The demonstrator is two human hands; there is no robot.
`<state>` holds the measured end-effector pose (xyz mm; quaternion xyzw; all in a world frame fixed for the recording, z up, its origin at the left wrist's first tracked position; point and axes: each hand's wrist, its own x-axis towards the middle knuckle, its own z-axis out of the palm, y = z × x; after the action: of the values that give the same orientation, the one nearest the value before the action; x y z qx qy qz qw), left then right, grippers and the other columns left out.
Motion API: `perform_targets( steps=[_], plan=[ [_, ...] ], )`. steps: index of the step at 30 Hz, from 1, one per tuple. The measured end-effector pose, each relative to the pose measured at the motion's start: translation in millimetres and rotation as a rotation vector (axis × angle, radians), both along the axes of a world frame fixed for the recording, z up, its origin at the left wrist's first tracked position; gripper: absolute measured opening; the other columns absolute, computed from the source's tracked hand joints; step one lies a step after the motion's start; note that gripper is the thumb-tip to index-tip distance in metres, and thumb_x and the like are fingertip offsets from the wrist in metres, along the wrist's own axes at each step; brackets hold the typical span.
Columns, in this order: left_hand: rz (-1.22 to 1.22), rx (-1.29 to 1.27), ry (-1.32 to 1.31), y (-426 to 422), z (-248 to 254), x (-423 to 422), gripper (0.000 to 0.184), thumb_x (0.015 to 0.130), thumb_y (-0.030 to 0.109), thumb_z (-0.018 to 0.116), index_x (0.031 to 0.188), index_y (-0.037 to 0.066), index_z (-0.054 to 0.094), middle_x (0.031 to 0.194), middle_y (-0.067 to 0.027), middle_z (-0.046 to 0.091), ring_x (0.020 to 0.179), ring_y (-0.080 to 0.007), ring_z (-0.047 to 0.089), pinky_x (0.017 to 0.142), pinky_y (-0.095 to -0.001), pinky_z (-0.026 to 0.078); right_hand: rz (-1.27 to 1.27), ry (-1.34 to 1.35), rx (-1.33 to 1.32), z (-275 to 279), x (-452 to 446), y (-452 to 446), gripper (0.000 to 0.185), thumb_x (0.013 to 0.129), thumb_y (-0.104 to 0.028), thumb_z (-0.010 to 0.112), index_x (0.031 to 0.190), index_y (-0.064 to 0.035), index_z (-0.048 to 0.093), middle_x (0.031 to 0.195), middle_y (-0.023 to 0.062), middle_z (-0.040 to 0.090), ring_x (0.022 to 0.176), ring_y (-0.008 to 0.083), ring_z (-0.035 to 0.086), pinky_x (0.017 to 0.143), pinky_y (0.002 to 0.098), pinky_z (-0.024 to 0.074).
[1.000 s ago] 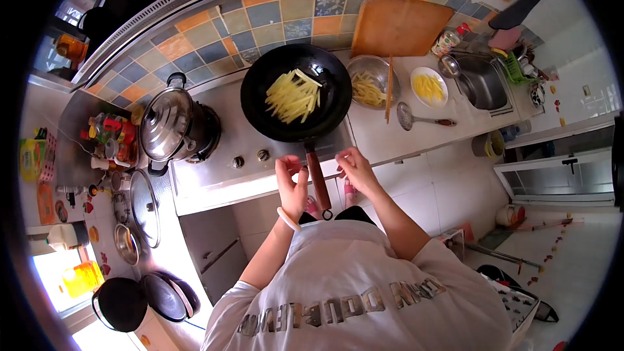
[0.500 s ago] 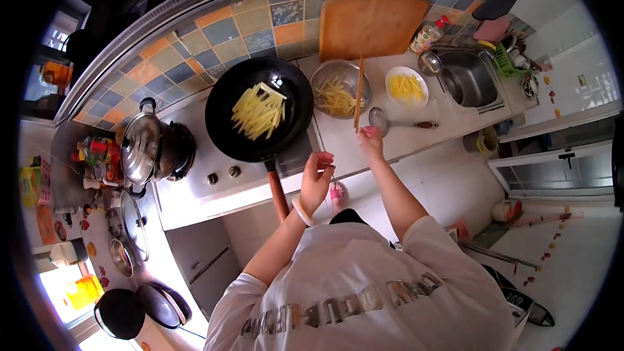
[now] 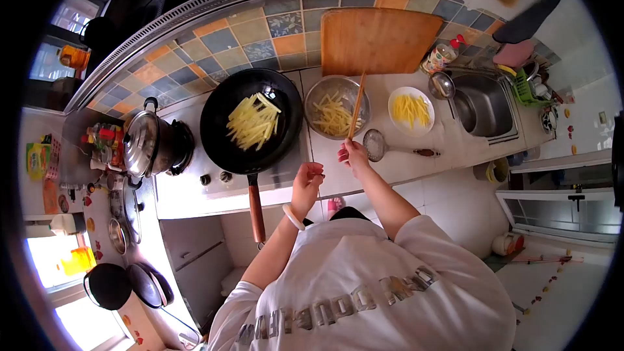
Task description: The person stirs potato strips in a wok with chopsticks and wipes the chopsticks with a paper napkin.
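While your left hand (image 3: pixel 306 186) curled loosely, your right hand (image 3: pixel 353 156) pinched chopsticks (image 3: pixel 357 106), judged light, stiff, best held nearest you.

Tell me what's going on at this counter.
The person's right hand holds the chopsticks by their near end, across the metal bowl of pale strips. The left hand is loosely curled, seemingly empty. More strips lie in the wok to the bowl's left, and yellow strips on a white plate to its right.

head view | above wearer | faces forward, down | near counter (image 3: pixel 458 146), wide
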<state>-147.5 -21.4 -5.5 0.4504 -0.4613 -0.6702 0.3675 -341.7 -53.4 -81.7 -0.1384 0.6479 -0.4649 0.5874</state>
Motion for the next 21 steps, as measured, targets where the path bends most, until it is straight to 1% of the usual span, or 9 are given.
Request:
perform_targets(
  steps=[3,6,9,10,11,13,15,18,21],
  plan=[
    [0.005,0.022,0.007,-6.4,2.1,-8.4,0.023,0.089,-0.001,0.049,0.112,0.002,0.054,0.101,-0.0049,0.058,0.092,-0.0142,0.058,0.082,-0.0268,0.047,0.023,0.03,-0.147,25.8,0.4,15.4,0.031,0.098,-0.037,0.048,0.086,-0.0096,0.054,0.067,0.0022,0.061,0.048,0.0115,0.057,0.043,0.0246,0.0334],
    [0.017,0.001,0.062,-11.9,22.7,-13.1,0.026,0.093,0.005,0.05,0.119,0.002,0.053,0.107,-0.0075,0.06,0.096,-0.0157,0.059,0.083,-0.0273,0.047,0.146,0.062,-0.294,68.2,11.0,34.6,0.026,0.099,-0.03,0.047,0.087,-0.0087,0.055,0.065,0.0009,0.059,0.049,0.0092,0.054,0.043,0.0228,0.0327],
    [0.011,-0.032,0.152,-18.8,48.6,-4.2,0.031,0.097,0.014,0.049,0.126,0.002,0.049,0.113,-0.009,0.059,0.102,-0.0166,0.058,0.086,-0.029,0.047,0.3,-0.062,-0.337,105.0,31.7,50.3,0.024,0.1,-0.026,0.047,0.088,-0.0073,0.056,0.063,0.0003,0.057,0.049,0.0077,0.051,0.042,0.0215,0.0328],
    [0.005,-0.043,0.184,-20.6,57.2,0.8,0.034,0.099,0.018,0.048,0.129,0.002,0.047,0.115,-0.0092,0.059,0.105,-0.0168,0.057,0.088,-0.0298,0.046,0.358,-0.078,-0.326,126.7,41.0,54.2,0.024,0.099,-0.026,0.048,0.089,-0.0055,0.057,0.062,0.0,0.054,0.049,0.0071,0.049,0.043,0.0217,0.0339],
    [0.027,-0.003,0.228,-21.7,66.9,7.1,0.036,0.099,0.021,0.047,0.13,0.002,0.045,0.118,-0.0097,0.058,0.107,-0.0177,0.057,0.089,-0.0308,0.046,0.379,-0.116,-0.334,134.1,51.3,57.0,0.024,0.099,-0.024,0.048,0.091,-0.0036,0.058,0.06,0.0003,0.052,0.047,0.0069,0.047,0.042,0.0211,0.0334],
    [0.07,0.073,0.318,-24.9,85.8,25.0,0.042,0.1,0.027,0.046,0.134,0.003,0.042,0.123,-0.0106,0.057,0.111,-0.0197,0.056,0.092,-0.0328,0.046,0.577,-0.095,-0.326,157.9,66.2,57.3,0.026,0.1,-0.026,0.048,0.094,-0.0029,0.058,0.062,0.001,0.053,0.045,0.0073,0.045,0.043,0.0208,0.0357],
    [0.134,0.18,0.368,-26.9,101.1,48.6,0.042,0.1,0.028,0.045,0.134,0.003,0.041,0.122,-0.012,0.058,0.108,-0.0204,0.058,0.091,-0.0341,0.047,0.613,-0.148,-0.31,177.6,91.1,58.5,0.026,0.1,-0.023,0.046,0.095,-0.0015,0.06,0.059,-0.0005,0.05,0.041,0.0061,0.04,0.041,0.0203,0.0327],
    [0.201,0.26,0.48,-27.3,117.5,85.2,0.039,0.1,0.024,0.044,0.132,0.003,0.043,0.119,-0.0123,0.059,0.103,-0.0211,0.06,0.09,-0.0346,0.048,0.685,-0.112,-0.3,194.2,124.8,60.8,0.024,0.099,-0.021,0.048,0.112,-0.0018,0.053,0.06,-0.0007,0.05,0.042,0.0059,0.039,0.04,0.0204,0.0321],
    [0.209,0.284,0.519,-27.7,104.4,119.6,0.036,0.1,0.024,0.042,0.129,0.002,0.045,0.115,-0.0121,0.061,0.101,-0.0212,0.061,0.089,-0.0341,0.049,0.67,-0.038,-0.324,214.7,163.0,66.9,0.03,0.098,-0.018,0.05,0.124,-0.0044,0.046,0.06,-0.0001,0.05,0.043,0.0062,0.04,0.04,0.0211,0.0327]
  ],
)
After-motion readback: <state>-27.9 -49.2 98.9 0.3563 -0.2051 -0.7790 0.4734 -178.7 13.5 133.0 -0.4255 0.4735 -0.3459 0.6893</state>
